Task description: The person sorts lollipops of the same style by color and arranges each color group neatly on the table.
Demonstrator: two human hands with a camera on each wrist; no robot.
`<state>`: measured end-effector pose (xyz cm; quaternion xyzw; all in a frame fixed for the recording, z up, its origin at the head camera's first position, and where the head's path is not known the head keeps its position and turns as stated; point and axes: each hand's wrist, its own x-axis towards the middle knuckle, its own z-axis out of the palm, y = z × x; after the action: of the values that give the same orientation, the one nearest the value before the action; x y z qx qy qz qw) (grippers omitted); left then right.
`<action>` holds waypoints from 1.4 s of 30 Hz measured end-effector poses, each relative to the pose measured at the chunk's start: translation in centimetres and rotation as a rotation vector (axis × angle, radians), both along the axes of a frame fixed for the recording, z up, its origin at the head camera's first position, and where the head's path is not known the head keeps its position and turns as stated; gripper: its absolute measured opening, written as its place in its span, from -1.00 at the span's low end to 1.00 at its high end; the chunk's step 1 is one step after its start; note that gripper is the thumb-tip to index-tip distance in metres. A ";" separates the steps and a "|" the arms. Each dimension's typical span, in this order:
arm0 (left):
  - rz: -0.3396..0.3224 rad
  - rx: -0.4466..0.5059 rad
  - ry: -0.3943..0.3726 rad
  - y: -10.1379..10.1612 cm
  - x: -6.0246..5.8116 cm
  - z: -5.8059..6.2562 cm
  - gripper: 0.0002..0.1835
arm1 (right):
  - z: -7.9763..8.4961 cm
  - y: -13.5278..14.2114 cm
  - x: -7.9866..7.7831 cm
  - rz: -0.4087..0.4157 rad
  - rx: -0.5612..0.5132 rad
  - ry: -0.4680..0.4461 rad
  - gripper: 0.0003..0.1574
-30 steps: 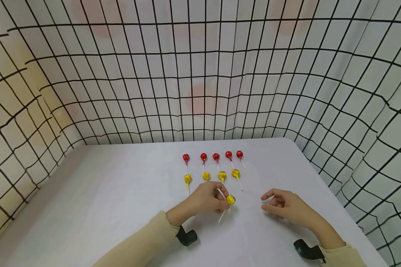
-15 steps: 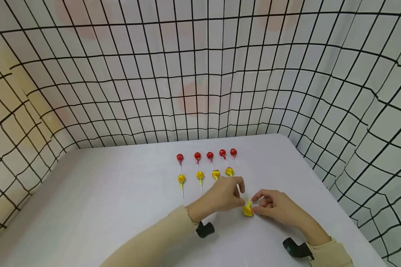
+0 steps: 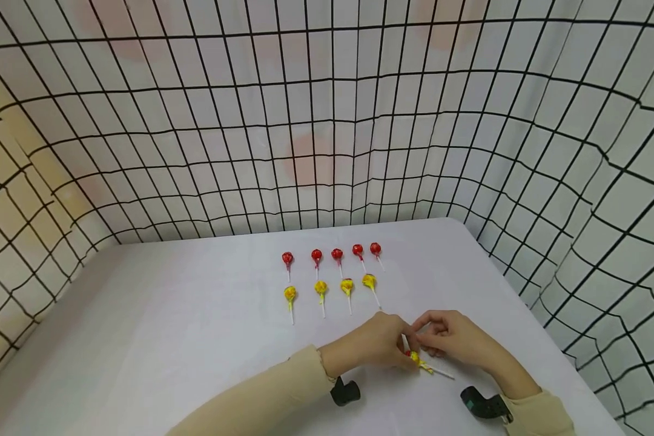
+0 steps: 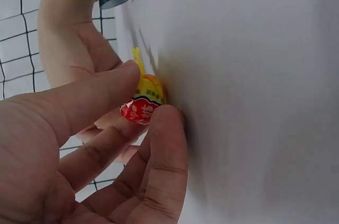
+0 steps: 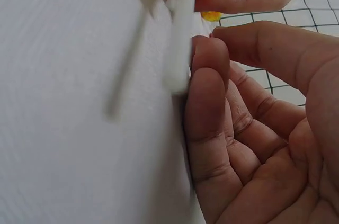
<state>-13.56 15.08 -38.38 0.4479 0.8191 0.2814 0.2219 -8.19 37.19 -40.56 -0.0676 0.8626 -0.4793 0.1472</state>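
Observation:
My left hand (image 3: 378, 344) pinches a yellow-and-red wrapped lollipop (image 3: 416, 358) by its head, low over the white table. The left wrist view has the lollipop's printed wrapper (image 4: 147, 96) between thumb and fingertips. Its white stick (image 5: 181, 38) points right and toward me, free of the fingers. My right hand (image 3: 458, 339) is close beside, fingers loosely bent, its fingertips near the left ones; I see nothing held in it. Behind the hands lie several yellow lollipops (image 3: 320, 287) in a row, and beyond them a row of several red lollipops (image 3: 317, 255).
A white cloth covers the table (image 3: 196, 315). Black grid netting (image 3: 332, 121) over white walls encloses the back and sides. Each wrist carries a black camera mount (image 3: 344, 392), just above the tabletop.
My left hand has moved right and nearer to me with the lollipop, coming up against the right hand. The lollipop has turned, its stick now pointing right. The view has shifted slightly.

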 end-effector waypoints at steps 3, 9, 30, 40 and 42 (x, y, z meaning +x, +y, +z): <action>-0.006 0.012 -0.009 -0.1 0.0 0.1 -0.84 | 0.1 0.0 -0.1 -0.010 0.002 -0.008 -0.70; 0.007 -0.002 -0.009 -0.7 -0.4 0.8 -0.86 | 0.0 0.6 -0.1 -0.088 0.008 -0.049 -0.64; 0.013 0.047 0.063 -1.8 -5.2 2.5 -0.88 | 0.1 1.7 0.4 -0.124 -0.053 -0.079 -0.59; 0.002 0.019 0.127 -0.8 -8.0 4.3 -0.87 | 0.0 1.8 0.5 -0.115 -0.046 -0.062 -0.62; -0.001 0.004 0.135 -0.3 -8.6 4.5 -0.85 | 0.0 1.8 0.5 -0.110 -0.051 -0.059 -0.62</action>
<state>-22.16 14.80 -33.89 0.4666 0.8315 0.2520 0.1656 -7.72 38.96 -40.58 -0.0096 0.8479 -0.5101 0.1441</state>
